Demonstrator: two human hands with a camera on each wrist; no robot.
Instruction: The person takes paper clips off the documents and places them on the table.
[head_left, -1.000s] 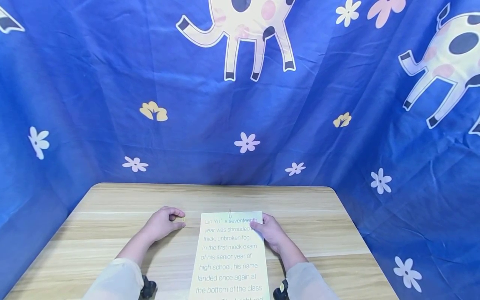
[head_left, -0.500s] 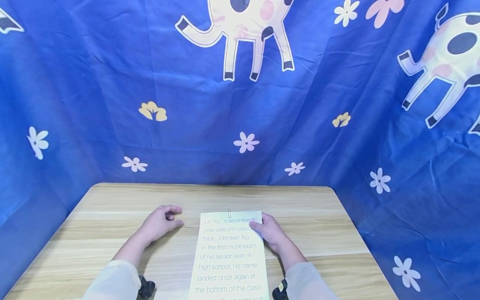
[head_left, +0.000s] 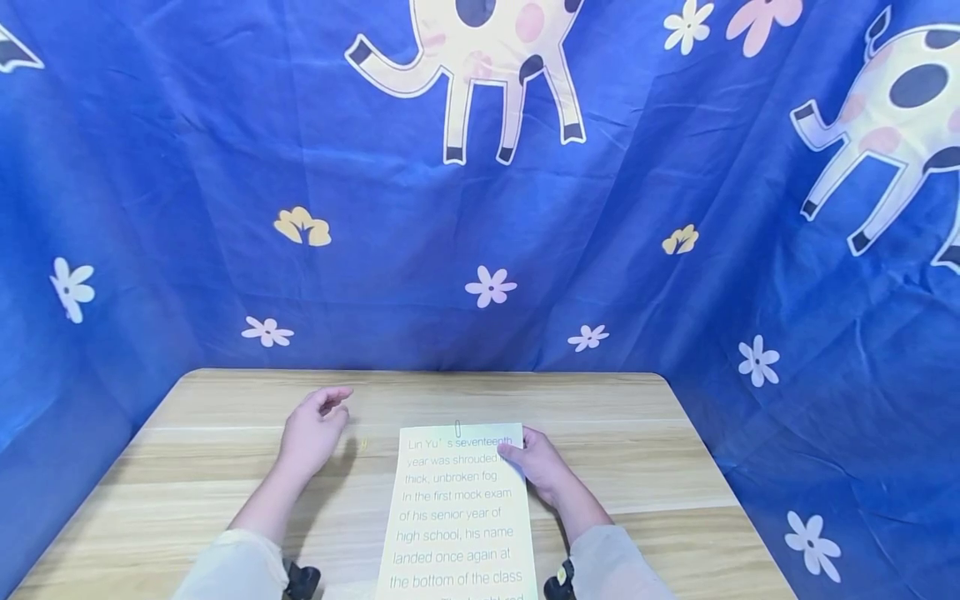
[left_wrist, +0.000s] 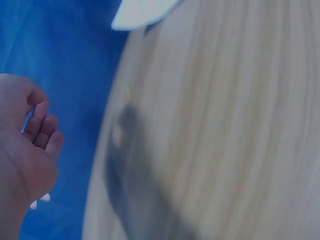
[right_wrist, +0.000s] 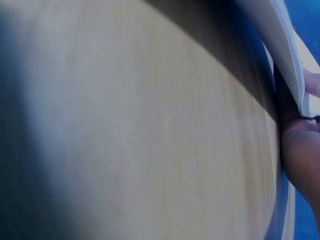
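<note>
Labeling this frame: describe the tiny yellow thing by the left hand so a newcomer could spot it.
Start at the wooden table before the blue curtain. A printed sheet lies at its near middle, the right hand pinching its edge. The clip lies on bare wood between the sheet's top left corner and the raised left hand: small, pale yellow, touching neither, unlike the clip on the sheet's top edge.

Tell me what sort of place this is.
Probably a makeshift indoor recording corner, not an ordinary room: a blue cartoon-cow printed cloth hangs as backdrop round a small light wooden table, where both hands work by a pale yellow printed paper sheet.
</note>
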